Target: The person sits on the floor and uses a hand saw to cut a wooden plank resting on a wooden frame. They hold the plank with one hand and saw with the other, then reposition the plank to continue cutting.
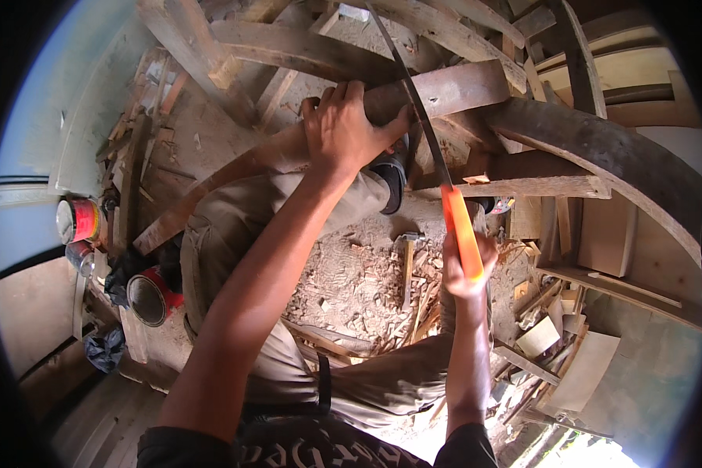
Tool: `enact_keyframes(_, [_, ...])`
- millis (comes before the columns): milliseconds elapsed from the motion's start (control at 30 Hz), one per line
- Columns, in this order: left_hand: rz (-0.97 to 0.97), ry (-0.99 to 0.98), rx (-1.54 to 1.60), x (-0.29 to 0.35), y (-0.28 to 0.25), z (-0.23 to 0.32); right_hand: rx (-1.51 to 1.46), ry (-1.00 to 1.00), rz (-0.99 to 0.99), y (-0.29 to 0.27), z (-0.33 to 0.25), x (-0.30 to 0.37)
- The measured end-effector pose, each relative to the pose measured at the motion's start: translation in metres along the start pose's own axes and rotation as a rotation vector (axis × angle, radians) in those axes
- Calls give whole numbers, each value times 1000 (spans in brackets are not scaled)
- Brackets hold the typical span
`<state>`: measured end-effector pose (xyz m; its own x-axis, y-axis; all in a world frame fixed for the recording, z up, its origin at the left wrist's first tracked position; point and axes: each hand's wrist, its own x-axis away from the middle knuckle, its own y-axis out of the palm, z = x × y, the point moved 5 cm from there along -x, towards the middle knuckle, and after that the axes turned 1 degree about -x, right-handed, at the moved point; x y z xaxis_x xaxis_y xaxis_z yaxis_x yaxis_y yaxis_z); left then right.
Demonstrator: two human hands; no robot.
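Saw point(435, 148), clenched in the right hand point(453, 273), crosses the plank point(468, 87) toward its right end; the left hand point(342, 129), thumb spread, clasps the plank farther left.

I've 1 view: head-worn L fisheye cam, facing down, close over L hand point(342, 129) & R hand point(469, 269), floor point(331, 281) farther off.

Way through: gap between forearms point(246, 292), above hammer point(409, 269) and chips point(355, 273) | Ahead: board point(468, 86), saw point(434, 148), left hand point(342, 125) block | Left: bent leg point(234, 210) | Right: curved beam point(593, 148), crossbar point(538, 187) block
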<state>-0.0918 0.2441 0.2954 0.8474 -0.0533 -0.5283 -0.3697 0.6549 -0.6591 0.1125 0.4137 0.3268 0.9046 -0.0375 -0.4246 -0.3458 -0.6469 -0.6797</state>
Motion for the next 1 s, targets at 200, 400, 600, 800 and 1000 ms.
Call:
enact_keyframes(200, [3,-21,5,1,-3,-2,188,74,5,-24,8,88])
enact_keyframes(400, [10,47,6,2,0,3,11,67,94,7,5,-8])
enact_keyframes(600, [-52,4,-54,0,0,-5,203,-29,-45,-6,29,61])
enact_keyframes(800, [20,10,-73,3,3,-4,285,180,-77,-13,26,83])
enact_keyframes(1000, [-14,50,-82,0,6,-3,-83,-22,94,24,13,-20])
